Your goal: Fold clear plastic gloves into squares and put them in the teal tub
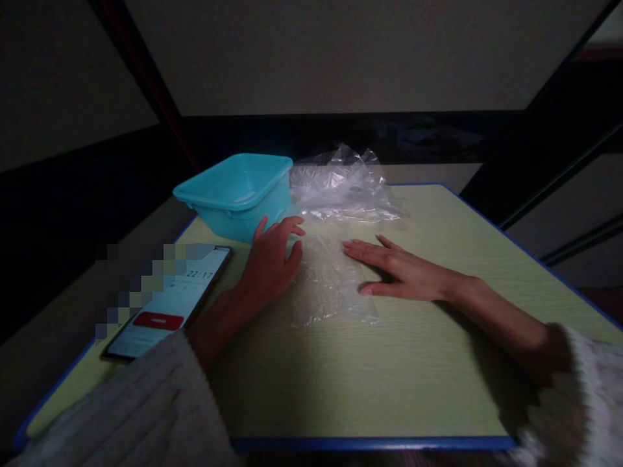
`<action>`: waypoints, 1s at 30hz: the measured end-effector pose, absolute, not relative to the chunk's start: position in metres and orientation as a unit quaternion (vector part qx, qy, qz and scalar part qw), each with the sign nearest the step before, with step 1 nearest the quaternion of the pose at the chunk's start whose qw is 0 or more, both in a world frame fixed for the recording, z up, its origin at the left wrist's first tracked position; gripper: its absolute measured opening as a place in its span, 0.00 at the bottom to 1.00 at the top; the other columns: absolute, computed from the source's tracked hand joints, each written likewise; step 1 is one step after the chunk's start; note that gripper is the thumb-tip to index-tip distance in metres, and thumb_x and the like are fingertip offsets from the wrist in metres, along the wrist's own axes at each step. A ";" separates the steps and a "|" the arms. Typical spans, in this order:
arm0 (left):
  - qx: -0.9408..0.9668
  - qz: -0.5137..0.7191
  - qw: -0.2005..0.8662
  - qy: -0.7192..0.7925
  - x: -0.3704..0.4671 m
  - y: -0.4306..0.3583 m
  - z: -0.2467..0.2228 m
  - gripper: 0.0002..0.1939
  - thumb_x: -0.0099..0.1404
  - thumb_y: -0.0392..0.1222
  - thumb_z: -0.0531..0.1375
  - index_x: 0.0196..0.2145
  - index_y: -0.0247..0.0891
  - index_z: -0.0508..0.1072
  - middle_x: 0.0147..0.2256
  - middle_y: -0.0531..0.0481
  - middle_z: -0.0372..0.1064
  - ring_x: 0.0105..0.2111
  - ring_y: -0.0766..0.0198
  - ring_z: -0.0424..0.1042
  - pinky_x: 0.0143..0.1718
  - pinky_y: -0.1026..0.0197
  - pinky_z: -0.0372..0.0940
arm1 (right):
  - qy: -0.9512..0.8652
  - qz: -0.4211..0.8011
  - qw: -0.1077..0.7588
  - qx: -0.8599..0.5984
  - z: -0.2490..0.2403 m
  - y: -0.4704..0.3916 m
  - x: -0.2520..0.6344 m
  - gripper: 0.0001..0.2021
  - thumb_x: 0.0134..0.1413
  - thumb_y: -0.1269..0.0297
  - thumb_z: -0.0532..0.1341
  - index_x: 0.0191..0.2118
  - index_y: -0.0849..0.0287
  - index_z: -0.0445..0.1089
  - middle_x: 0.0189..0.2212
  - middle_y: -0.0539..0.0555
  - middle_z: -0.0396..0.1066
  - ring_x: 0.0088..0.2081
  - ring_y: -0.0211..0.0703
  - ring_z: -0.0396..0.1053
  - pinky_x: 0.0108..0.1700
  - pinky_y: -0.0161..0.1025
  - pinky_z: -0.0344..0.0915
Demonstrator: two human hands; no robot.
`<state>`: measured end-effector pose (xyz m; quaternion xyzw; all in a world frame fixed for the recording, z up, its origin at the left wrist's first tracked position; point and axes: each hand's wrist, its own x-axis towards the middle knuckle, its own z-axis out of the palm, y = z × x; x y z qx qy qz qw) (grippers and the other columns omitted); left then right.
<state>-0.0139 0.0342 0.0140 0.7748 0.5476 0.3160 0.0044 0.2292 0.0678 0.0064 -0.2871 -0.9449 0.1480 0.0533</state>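
Observation:
A clear plastic bag [331, 292] lies flat and slightly wrinkled on the table in front of me. My right hand [396, 267] rests along its right side, fingers stretched out, with fingertips and thumb touching the plastic. At the bag's left edge is my left hand [275, 259], its fingers apart and a little curled, holding nothing. Whether the left fingertips touch the bag I cannot tell. Behind both hands sits a loose heap of clear plastic bags [345, 188].
A turquoise plastic basin [238, 207] stands at the table's back left, close to my left hand. A lit phone [170, 305] lies on the left side. The pale yellow-green table [370, 383] has a blue edge, and a wall panel rises behind it.

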 end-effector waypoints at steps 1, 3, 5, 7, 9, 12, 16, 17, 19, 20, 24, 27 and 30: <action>0.777 0.303 0.017 0.551 -0.014 0.035 0.013 0.15 0.61 0.34 0.47 0.47 0.36 0.61 0.45 0.46 0.70 0.47 0.61 0.67 0.60 0.46 0.43 | -0.945 0.150 0.046 -0.287 0.007 0.067 0.230 0.37 0.54 0.45 0.53 0.63 0.59 0.44 0.62 0.63 0.44 0.62 0.56 0.41 0.58 0.67 0.35; 0.795 0.270 0.044 0.542 -0.015 0.035 0.009 0.18 0.62 0.34 0.46 0.50 0.35 0.59 0.49 0.44 0.67 0.52 0.60 0.62 0.60 0.45 0.41 | -0.944 0.151 0.040 -0.291 0.008 0.063 0.233 0.37 0.54 0.45 0.53 0.63 0.60 0.42 0.62 0.63 0.43 0.63 0.56 0.40 0.58 0.67 0.34; 0.819 0.230 0.068 0.521 -0.014 0.035 0.006 0.20 0.63 0.34 0.44 0.53 0.33 0.54 0.53 0.44 0.64 0.56 0.60 0.57 0.60 0.43 0.37 | -0.942 0.148 0.045 -0.299 0.008 0.058 0.236 0.37 0.54 0.45 0.52 0.64 0.59 0.42 0.62 0.63 0.43 0.62 0.57 0.41 0.57 0.68 0.35; 0.836 0.193 0.086 0.506 -0.014 0.034 0.004 0.22 0.64 0.34 0.43 0.56 0.32 0.50 0.54 0.43 0.62 0.57 0.60 0.55 0.60 0.40 0.33 | -0.940 0.143 0.054 -0.307 0.008 0.052 0.238 0.35 0.55 0.46 0.52 0.64 0.58 0.42 0.62 0.62 0.44 0.62 0.57 0.42 0.57 0.68 0.36; 0.840 0.172 0.092 0.506 -0.012 0.033 0.004 0.23 0.64 0.35 0.42 0.57 0.31 0.48 0.53 0.43 0.63 0.57 0.60 0.55 0.59 0.38 0.30 | -0.938 0.139 0.060 -0.312 0.008 0.048 0.240 0.35 0.55 0.47 0.52 0.63 0.58 0.43 0.62 0.62 0.45 0.62 0.58 0.43 0.56 0.69 0.37; 0.834 0.158 0.081 0.522 -0.012 0.033 0.007 0.23 0.65 0.36 0.41 0.57 0.30 0.48 0.51 0.43 0.67 0.57 0.60 0.56 0.59 0.39 0.29 | -0.936 0.139 0.061 -0.316 0.008 0.046 0.241 0.35 0.55 0.46 0.52 0.63 0.59 0.43 0.62 0.63 0.45 0.62 0.59 0.43 0.56 0.70 0.39; 0.827 0.142 0.047 0.542 -0.015 0.033 0.012 0.22 0.67 0.37 0.40 0.57 0.28 0.51 0.48 0.41 0.69 0.54 0.58 0.61 0.59 0.38 0.30 | -0.935 0.141 0.056 -0.321 0.007 0.048 0.241 0.36 0.55 0.46 0.52 0.63 0.59 0.43 0.62 0.63 0.45 0.62 0.58 0.44 0.56 0.69 0.39; 0.824 0.137 0.038 0.548 -0.016 0.033 0.012 0.21 0.67 0.37 0.40 0.56 0.28 0.52 0.48 0.41 0.69 0.53 0.58 0.62 0.59 0.38 0.31 | -0.935 0.142 0.055 -0.320 0.007 0.049 0.241 0.36 0.55 0.46 0.52 0.63 0.59 0.43 0.62 0.63 0.46 0.62 0.58 0.44 0.56 0.69 0.39; 0.821 0.139 0.023 0.554 -0.018 0.033 0.013 0.21 0.66 0.37 0.42 0.55 0.29 0.54 0.47 0.41 0.69 0.51 0.57 0.64 0.59 0.37 0.31 | -0.935 0.143 0.057 -0.319 0.007 0.049 0.241 0.35 0.55 0.46 0.53 0.63 0.59 0.44 0.62 0.63 0.45 0.62 0.58 0.44 0.56 0.68 0.39; 0.821 0.151 0.020 0.551 -0.019 0.033 0.013 0.20 0.65 0.36 0.43 0.54 0.30 0.56 0.47 0.42 0.69 0.51 0.57 0.65 0.59 0.37 0.32 | -0.936 0.142 0.062 -0.317 0.008 0.048 0.241 0.35 0.55 0.47 0.53 0.63 0.59 0.45 0.62 0.64 0.44 0.62 0.58 0.43 0.57 0.68 0.39; 0.831 0.268 0.088 0.480 -0.014 0.029 0.017 0.16 0.63 0.34 0.45 0.46 0.36 0.65 0.47 0.46 0.70 0.49 0.60 0.66 0.59 0.45 0.45 | -0.949 0.140 0.111 -0.259 0.018 0.041 0.238 0.25 0.56 0.53 0.55 0.57 0.58 0.58 0.60 0.62 0.53 0.60 0.53 0.52 0.58 0.61 0.46; 0.824 0.312 0.230 0.413 -0.007 0.025 0.018 0.14 0.63 0.35 0.46 0.45 0.36 0.65 0.40 0.47 0.73 0.42 0.62 0.71 0.49 0.54 0.61 | -0.953 0.186 0.128 -0.202 0.029 0.033 0.235 0.12 0.57 0.61 0.55 0.44 0.59 0.68 0.46 0.58 0.68 0.48 0.44 0.66 0.49 0.45 0.62; 0.806 0.293 0.336 0.389 -0.003 0.024 0.015 0.15 0.63 0.35 0.47 0.48 0.34 0.62 0.37 0.46 0.74 0.34 0.64 0.72 0.39 0.59 0.66 | -0.946 0.236 0.097 -0.201 0.038 0.025 0.231 0.06 0.54 0.64 0.58 0.37 0.60 0.69 0.36 0.54 0.68 0.38 0.40 0.68 0.39 0.37 0.65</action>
